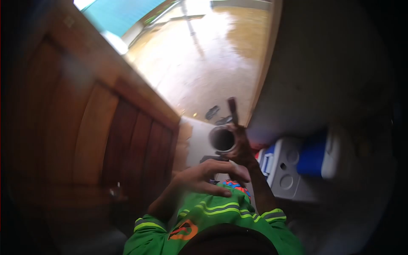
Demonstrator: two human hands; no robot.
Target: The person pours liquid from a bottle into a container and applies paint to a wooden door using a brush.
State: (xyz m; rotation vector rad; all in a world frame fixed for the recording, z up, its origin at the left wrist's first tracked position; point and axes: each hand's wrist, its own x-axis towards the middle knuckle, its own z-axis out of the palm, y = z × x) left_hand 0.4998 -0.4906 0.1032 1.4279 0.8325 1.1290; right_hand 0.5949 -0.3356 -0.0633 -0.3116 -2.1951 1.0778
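Observation:
My right hand is stretched out ahead of my body, its fingers closed round the side of a round metal-looking cup with a dark inside and a pale rim. A short brown stick juts up beyond the same hand; blur hides whether it belongs to the cup. Close to my chest, my left hand is held across the green shirt with its fingers apart, and I see nothing held in it. Motion smears both hands somewhat.
On my left stands a wooden panelled door. The doorway opens onto wet, bright ground, with dark sandals at the threshold. To the right, a cooler box with a grey lid sits beside a blue and white cooler.

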